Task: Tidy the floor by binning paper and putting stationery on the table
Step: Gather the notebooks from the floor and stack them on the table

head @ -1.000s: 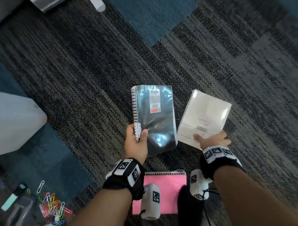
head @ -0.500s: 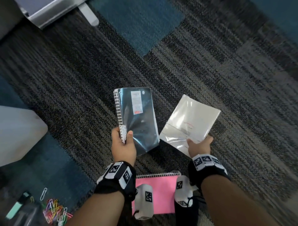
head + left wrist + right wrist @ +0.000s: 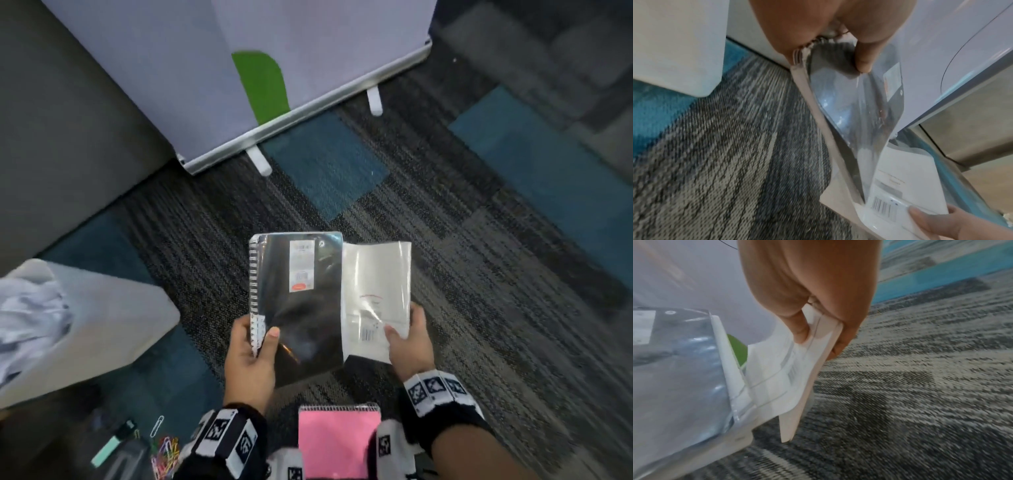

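My left hand grips the lower left corner of a black spiral notebook wrapped in clear plastic, thumb on its cover. My right hand pinches the lower right corner of a white wrapped pad, thumb on top. Both are held above the carpet, side by side, with the black notebook's right edge overlapping the white pad. The left wrist view shows the black notebook bent under my thumb and the white pad beneath it. The right wrist view shows the white pad pinched between thumb and fingers.
A pink spiral notepad lies on the carpet below my hands. Coloured paper clips and a mint highlighter lie at the lower left. A white bin holding crumpled paper stands at the left. A banner stand stands behind.
The two hands have come together, so the white pad now sits straight against the black notebook's right edge. The view has tilted up, bringing the banner stand and the bin's contents into sight.
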{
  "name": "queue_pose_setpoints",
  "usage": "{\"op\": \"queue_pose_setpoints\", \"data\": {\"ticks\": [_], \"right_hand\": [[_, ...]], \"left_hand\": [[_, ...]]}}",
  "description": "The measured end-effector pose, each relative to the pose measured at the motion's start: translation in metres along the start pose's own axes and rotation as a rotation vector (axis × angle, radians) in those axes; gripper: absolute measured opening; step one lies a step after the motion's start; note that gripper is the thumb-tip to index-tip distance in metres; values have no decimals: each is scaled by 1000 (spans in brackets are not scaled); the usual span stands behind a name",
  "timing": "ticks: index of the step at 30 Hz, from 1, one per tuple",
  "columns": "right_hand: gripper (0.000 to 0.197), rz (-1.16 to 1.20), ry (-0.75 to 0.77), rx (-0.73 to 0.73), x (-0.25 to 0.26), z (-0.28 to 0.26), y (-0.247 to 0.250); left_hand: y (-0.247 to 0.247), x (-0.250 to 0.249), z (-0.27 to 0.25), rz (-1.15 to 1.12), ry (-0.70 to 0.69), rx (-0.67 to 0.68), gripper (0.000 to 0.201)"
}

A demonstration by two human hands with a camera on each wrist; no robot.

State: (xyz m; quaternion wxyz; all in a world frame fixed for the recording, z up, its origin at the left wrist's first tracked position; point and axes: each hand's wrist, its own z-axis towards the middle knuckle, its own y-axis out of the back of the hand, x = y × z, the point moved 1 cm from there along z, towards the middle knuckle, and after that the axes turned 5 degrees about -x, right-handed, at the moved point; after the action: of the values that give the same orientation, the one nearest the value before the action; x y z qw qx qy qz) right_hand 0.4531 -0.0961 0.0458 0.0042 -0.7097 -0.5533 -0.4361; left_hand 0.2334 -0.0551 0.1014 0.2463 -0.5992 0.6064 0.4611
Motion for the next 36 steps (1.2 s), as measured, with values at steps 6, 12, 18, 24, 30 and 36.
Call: {"op": "queue_pose_setpoints", "data": {"ticks": [6,12,18,24,30,36], "right_hand": [[43,-82,287,83,112,-78,4],[41,-275,785,133,223,-181,-14],[54,-415,1075,140,278,-272,-21],[54,-599,1378,198,289,-351,-24],[52,-738,1481,321,278,-412,-28],[52,-747,1578,383,272,-468,-59]], "left_hand": [[55,-93,-21,-12,-58,-174,16],[99,-171,-39,-64,-79,-272,14],[139,-232,-68,-316,-58,-331,21],[171,-269,-119,-786,-32,-339,31],[217,-263,-164,-982,44,-438,24],[285,-248,-177,-939,42,-484,21]]}}
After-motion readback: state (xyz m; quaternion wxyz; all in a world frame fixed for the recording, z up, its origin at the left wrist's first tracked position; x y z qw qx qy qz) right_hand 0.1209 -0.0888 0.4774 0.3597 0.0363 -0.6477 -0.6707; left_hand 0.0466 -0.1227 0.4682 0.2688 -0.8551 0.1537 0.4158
